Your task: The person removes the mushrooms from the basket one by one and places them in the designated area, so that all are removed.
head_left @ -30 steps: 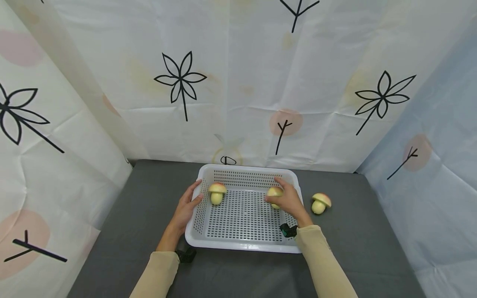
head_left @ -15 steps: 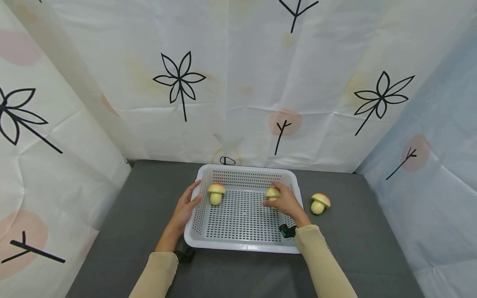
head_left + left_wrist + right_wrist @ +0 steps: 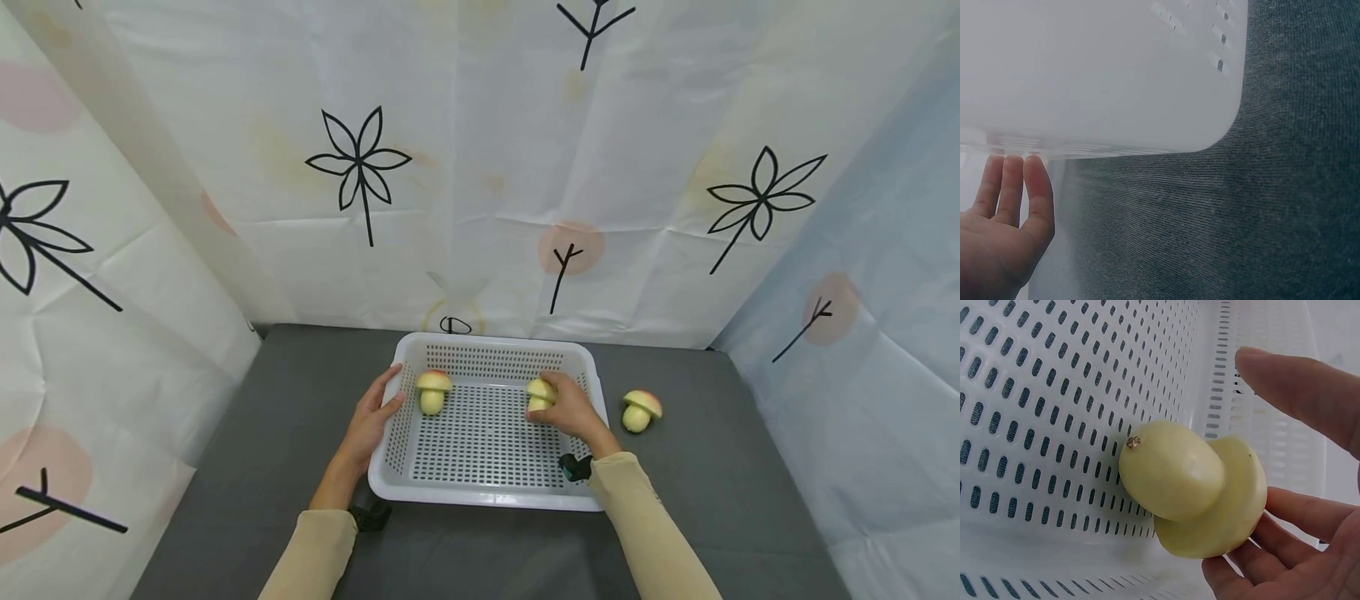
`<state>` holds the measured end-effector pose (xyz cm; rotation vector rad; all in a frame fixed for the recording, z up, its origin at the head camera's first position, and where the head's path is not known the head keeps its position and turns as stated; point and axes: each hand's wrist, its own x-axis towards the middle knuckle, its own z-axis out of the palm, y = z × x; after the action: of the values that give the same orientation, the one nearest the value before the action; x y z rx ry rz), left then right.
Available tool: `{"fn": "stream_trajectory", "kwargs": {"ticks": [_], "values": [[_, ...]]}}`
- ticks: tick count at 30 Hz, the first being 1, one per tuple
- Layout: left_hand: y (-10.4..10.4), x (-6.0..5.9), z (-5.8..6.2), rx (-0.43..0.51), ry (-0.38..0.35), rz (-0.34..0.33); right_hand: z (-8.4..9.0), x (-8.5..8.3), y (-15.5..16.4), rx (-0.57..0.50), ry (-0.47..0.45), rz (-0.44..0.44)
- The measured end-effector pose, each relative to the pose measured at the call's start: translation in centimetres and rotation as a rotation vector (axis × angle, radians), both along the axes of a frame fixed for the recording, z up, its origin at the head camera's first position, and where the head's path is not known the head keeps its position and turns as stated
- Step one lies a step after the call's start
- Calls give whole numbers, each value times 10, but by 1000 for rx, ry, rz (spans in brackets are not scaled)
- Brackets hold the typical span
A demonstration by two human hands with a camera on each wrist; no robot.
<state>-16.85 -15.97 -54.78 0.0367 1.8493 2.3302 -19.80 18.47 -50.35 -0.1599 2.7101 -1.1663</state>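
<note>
A white perforated basket [image 3: 487,492] sits on the grey table. My left hand [image 3: 372,414] rests with straight fingers [image 3: 1022,187] against the basket's left side [image 3: 1116,75]. My right hand [image 3: 573,410] is inside the basket near the right wall, cupping a pale yellow mushroom-shaped piece [image 3: 538,393]. In the right wrist view the fingers [image 3: 1297,519] curl under the cap of that piece [image 3: 1191,487], while the thumb [image 3: 1297,387] stands off above it. A second such piece [image 3: 433,390] stands upright in the basket's far left.
A third mushroom piece [image 3: 639,410], its cap tinged red, lies on the grey table [image 3: 720,467] just right of the basket. Printed fabric walls close in the table at the back and both sides. A small black device is strapped at each wrist.
My right hand has carried its mushroom piece a little to the left and lower inside the basket. The left hand stays on the basket's left side.
</note>
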Motion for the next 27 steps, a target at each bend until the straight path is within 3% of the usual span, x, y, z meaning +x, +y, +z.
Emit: {"fn": "stream_trajectory", "kwargs": {"ticks": [14,27], "values": [[0,0,-1,-13,11,5,-3,-1,-1,52,9,25],[-1,-1,-2,-45,24,-5,-8,-2,-2,121,-103,101]]}}
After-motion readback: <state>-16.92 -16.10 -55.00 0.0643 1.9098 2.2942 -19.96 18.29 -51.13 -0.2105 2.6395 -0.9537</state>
